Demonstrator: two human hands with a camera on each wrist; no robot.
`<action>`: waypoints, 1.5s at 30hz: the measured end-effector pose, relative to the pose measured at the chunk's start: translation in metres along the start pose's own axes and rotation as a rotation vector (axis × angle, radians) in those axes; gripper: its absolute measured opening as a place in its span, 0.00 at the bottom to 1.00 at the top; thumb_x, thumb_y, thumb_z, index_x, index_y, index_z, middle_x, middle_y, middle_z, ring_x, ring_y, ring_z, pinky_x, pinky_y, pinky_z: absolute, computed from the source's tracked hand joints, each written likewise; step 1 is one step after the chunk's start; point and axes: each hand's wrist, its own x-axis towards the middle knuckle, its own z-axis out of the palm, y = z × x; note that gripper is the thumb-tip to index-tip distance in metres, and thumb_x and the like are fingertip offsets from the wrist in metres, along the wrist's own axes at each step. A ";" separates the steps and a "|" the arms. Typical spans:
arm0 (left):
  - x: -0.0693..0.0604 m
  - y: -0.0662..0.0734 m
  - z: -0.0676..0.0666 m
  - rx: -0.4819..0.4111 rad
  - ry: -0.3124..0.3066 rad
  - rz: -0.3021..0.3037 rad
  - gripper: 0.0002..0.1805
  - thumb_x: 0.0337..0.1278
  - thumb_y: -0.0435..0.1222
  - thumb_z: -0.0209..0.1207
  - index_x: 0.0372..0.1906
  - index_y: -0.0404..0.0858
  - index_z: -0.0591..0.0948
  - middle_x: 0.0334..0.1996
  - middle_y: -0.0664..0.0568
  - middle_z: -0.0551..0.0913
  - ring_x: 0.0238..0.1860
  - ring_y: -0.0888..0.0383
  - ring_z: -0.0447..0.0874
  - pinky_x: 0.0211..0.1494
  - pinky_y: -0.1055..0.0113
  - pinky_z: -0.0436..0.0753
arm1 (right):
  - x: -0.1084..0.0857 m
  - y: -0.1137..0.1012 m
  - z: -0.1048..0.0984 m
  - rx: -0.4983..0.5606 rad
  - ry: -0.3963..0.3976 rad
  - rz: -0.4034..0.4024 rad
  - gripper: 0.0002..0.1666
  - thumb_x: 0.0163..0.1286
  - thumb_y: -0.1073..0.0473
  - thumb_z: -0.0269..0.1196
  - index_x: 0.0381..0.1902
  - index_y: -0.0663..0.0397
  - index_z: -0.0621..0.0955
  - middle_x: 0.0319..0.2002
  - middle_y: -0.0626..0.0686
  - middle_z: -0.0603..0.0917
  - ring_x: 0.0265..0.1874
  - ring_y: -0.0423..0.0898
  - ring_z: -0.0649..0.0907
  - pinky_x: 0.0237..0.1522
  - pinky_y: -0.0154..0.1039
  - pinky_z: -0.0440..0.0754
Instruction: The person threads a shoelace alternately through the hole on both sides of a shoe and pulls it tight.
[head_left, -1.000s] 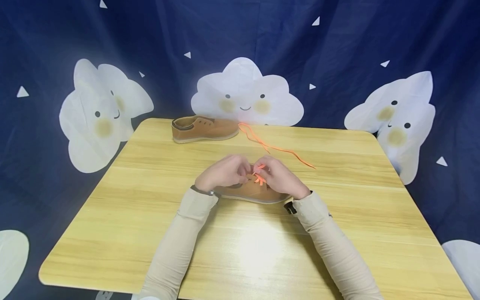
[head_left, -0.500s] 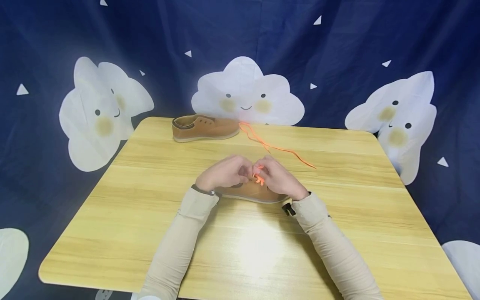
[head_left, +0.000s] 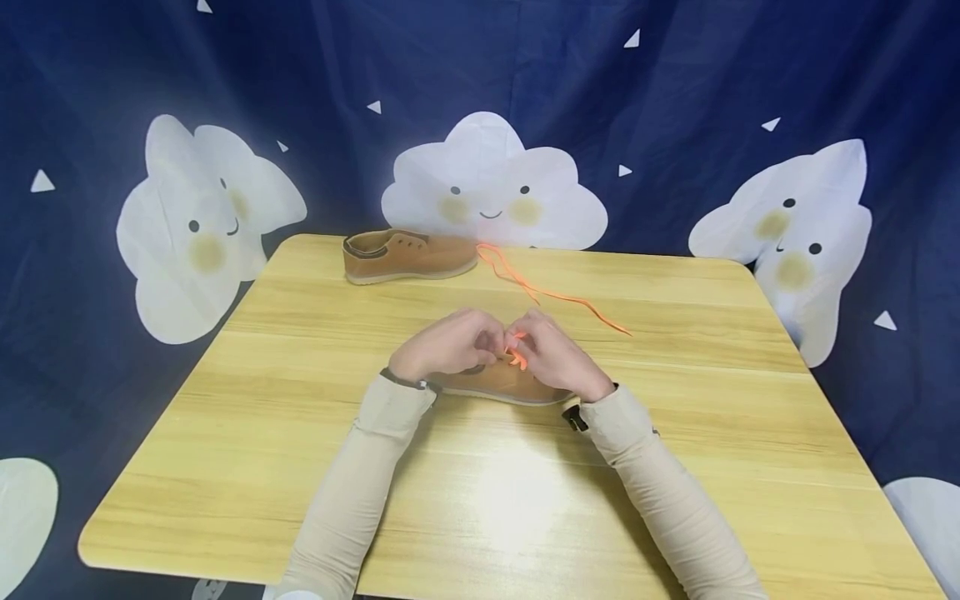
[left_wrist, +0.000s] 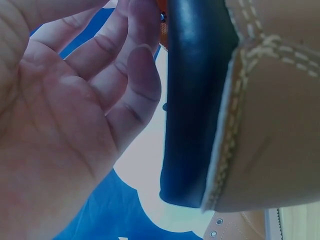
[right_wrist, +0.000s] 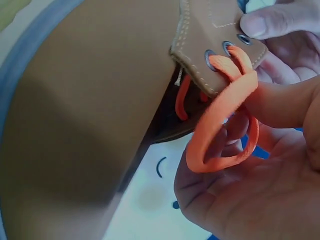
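Observation:
A brown leather shoe (head_left: pixel 495 385) lies on the table, partly covered by both hands. In the right wrist view an orange shoelace (right_wrist: pixel 220 120) passes through two of its metal eyelets and hangs in a loop; a third eyelet (right_wrist: pixel 244 39) beside the left thumb holds no lace. My right hand (head_left: pixel 558 354) pinches the lace between thumb and fingers close to the eyelet flap. My left hand (head_left: pixel 450 343) holds the flap's edge, thumb on the outer face and fingers behind. The left wrist view shows its curled fingers by the shoe's dark padded collar (left_wrist: pixel 195 110); the fingertips are cut off there.
A second brown shoe (head_left: pixel 408 257) stands at the table's back edge, without lace in its visible eyelets. Next to its toe another orange lace (head_left: pixel 558 295) trails to the right across the table (head_left: pixel 225 467). A blue cloud-patterned curtain (head_left: pixel 337 67) hangs behind.
Both hands have drawn slightly closer together over the shoe. The right hand shifted a little left with the lace, whose short loop has changed shape. The far shoe and loose lace stay put.

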 end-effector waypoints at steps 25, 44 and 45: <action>-0.001 -0.003 0.000 -0.055 -0.022 0.014 0.06 0.62 0.26 0.66 0.39 0.38 0.86 0.42 0.52 0.89 0.49 0.55 0.89 0.59 0.61 0.85 | 0.000 -0.001 -0.001 0.045 -0.026 0.059 0.12 0.79 0.63 0.58 0.36 0.57 0.86 0.36 0.55 0.81 0.39 0.49 0.76 0.45 0.42 0.75; -0.001 0.001 0.000 0.002 0.004 -0.047 0.06 0.62 0.29 0.68 0.41 0.40 0.84 0.40 0.53 0.88 0.44 0.58 0.85 0.53 0.63 0.84 | 0.001 0.000 -0.003 0.003 -0.080 -0.011 0.14 0.78 0.64 0.59 0.31 0.58 0.86 0.29 0.52 0.74 0.33 0.47 0.70 0.37 0.38 0.70; -0.001 0.003 0.000 0.015 0.011 -0.058 0.06 0.61 0.30 0.68 0.41 0.39 0.83 0.39 0.53 0.87 0.41 0.58 0.84 0.50 0.63 0.83 | 0.000 0.000 -0.004 0.014 -0.091 -0.014 0.15 0.78 0.64 0.58 0.31 0.57 0.86 0.28 0.52 0.72 0.32 0.47 0.70 0.36 0.38 0.69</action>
